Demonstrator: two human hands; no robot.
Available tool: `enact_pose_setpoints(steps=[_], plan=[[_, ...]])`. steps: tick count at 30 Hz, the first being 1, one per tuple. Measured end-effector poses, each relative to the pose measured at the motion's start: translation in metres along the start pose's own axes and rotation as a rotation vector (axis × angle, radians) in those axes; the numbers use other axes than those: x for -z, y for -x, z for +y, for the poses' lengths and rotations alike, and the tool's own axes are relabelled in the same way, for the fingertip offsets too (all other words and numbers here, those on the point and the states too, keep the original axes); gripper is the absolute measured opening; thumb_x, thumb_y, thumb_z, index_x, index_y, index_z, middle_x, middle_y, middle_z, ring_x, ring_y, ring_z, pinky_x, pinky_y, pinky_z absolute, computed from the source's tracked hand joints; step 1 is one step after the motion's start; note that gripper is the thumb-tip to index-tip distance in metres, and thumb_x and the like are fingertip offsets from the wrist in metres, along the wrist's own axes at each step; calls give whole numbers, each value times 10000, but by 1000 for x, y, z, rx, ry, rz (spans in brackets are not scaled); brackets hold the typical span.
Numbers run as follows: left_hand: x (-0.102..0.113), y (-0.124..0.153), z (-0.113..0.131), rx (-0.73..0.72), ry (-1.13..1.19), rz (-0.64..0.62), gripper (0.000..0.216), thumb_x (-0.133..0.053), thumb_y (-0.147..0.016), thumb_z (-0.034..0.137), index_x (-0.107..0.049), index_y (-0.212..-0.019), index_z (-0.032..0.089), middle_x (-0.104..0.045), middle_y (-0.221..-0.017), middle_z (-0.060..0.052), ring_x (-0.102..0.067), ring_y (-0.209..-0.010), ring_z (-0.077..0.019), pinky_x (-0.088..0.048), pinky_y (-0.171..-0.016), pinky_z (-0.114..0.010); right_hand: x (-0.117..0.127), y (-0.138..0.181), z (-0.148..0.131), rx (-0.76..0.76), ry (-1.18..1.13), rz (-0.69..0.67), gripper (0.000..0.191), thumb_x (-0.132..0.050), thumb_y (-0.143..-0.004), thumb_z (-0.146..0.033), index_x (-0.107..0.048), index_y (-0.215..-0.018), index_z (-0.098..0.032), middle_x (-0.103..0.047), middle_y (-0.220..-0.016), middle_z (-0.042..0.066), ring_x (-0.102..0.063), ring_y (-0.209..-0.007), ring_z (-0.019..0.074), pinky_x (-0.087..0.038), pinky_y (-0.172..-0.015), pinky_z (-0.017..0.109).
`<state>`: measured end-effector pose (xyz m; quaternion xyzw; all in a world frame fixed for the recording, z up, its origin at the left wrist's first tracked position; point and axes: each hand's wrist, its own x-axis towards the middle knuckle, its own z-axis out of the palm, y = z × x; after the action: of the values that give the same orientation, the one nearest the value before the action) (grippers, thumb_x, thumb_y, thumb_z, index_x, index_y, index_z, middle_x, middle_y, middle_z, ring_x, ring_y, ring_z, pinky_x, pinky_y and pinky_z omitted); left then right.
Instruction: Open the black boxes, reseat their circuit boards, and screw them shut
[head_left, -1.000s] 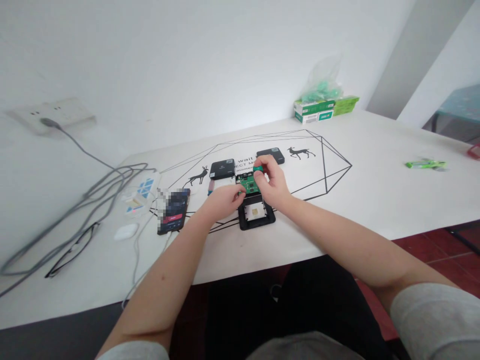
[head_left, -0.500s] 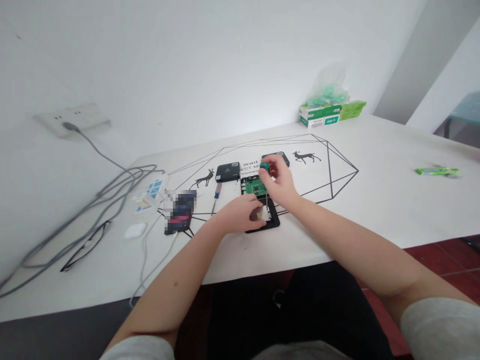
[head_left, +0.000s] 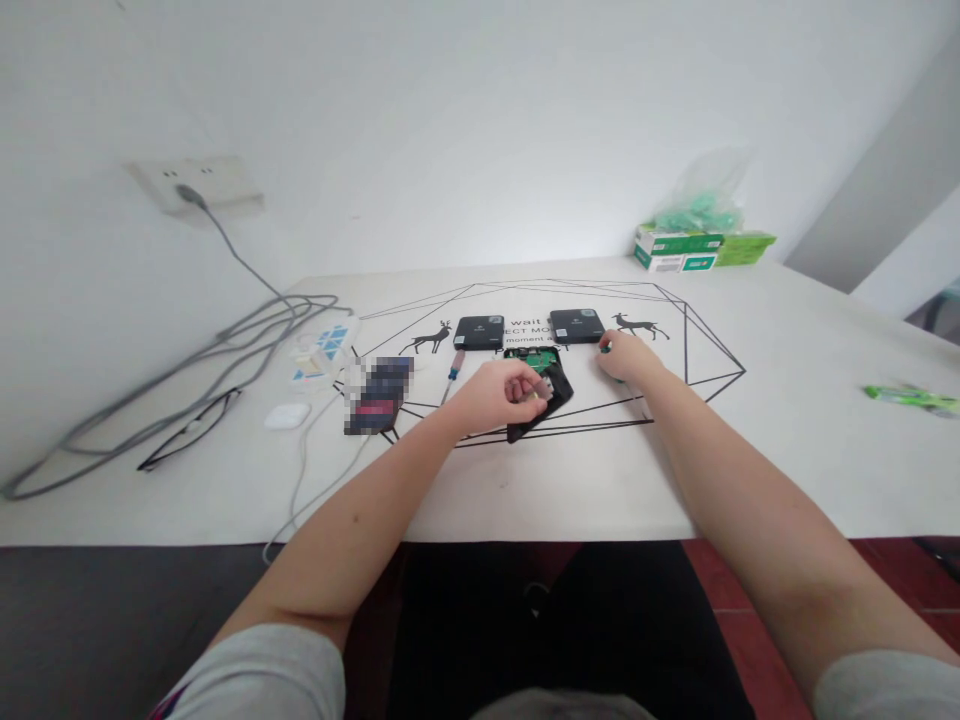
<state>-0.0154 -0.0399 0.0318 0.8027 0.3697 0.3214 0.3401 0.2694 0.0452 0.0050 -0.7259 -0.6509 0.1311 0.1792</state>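
Black casing (head_left: 556,388), half hidden by the pinching left hand (head_left: 499,393), points lower left to upper right; right hand (head_left: 626,358) grip is unclear.

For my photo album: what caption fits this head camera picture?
Left hand holds a tilted black casing on a white table; right hand rests nearby.

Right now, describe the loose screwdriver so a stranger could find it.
On the white table, find the left deer drawing. Next to it, between the phone and the left hand, lies the screwdriver. Unlike the flat black boxes, it is slim, with a coloured handle.
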Motion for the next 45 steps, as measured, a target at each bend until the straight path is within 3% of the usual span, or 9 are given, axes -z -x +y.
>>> enact_pose_setpoints(steps=[6,10,15,25,30,34,37,40,45], plan=[[12,-15,-10,107,722,455,413,-899,-693,465,-722,-934,180,-736,-850,-26,-673,-744,-167,-561,-721,-295,-1,16,-20,131,97,59,416,-584,-944,-222,-683,-1336,-124,-574,-1437,303,-574,-1332,453,-488,-1074,612],[17,-21,-11,127,960,563,392,-927,-656,401,-708,-889,175,-759,-882,-38,-715,-808,-192,-597,-849,-368,-6,33,-43,476,55,-62,220,-637,-986,-350,-786,-1090,-226,-716,-1198,119,-669,-1165,272,-512,-1085,378],[20,-24,-17,164,1075,604,293,-901,-642,285,-682,-806,179,-773,-895,-41,-751,-892,-218,-565,-996,-422,-18,54,-62,854,115,-166,196,-645,-957,-280,-802,-1008,-173,-725,-998,145,-679,-1023,303,-530,-931,401],[14,-28,-28,227,1106,594,239,-877,-656,211,-736,-844,166,-772,-889,-35,-732,-891,-185,-539,-994,-359,-5,59,-61,862,-58,-255,166,-685,-883,-266,-773,-761,-196,-751,-780,46,-632,-721,187,-485,-717,311],[8,-26,-21,192,1074,472,262,-910,-643,198,-754,-850,157,-769,-909,-37,-724,-911,-182,-549,-997,-359,4,39,-48,602,-452,51,393,-645,-941,-562,-789,-1020,-205,-795,-1065,117,-700,-968,275,-562,-909,433],[-3,-23,-13,153,1005,313,313,-931,-661,192,-758,-917,145,-772,-971,-66,-734,-1004,-223,-541,-1046,-391,-3,42,-50,709,-746,-246,840,-839,-748,-698,-607,-1434,-271,-608,-1548,126,-611,-1365,346,-518,-1133,534],[-4,-19,-12,168,927,206,358,-940,-675,196,-750,-974,146,-770,-999,-80,-739,-1004,-241,-551,-1036,-419,-7,45,-51,739,-770,-409,869,-895,-723,-631,-566,-1447,-281,-598,-1539,119,-632,-1336,339,-524,-1133,555],[8,-14,-16,310,774,85,397,-927,-623,107,-740,-972,149,-759,-955,-84,-726,-912,-229,-574,-976,-427,-7,42,-47,691,-618,-334,801,-903,-735,-515,-582,-1426,-267,-623,-1481,115,-630,-1310,339,-518,-1125,561],[27,-12,-34,557,665,390,457,-880,-645,95,-689,-1045,210,-716,-1071,-104,-709,-948,-256,-577,-970,-488,-8,33,-40,673,-301,-233,778,-921,-674,-426,-651,-1375,-223,-647,-1352,123,-601,-1303,366,-478,-1149,579]])
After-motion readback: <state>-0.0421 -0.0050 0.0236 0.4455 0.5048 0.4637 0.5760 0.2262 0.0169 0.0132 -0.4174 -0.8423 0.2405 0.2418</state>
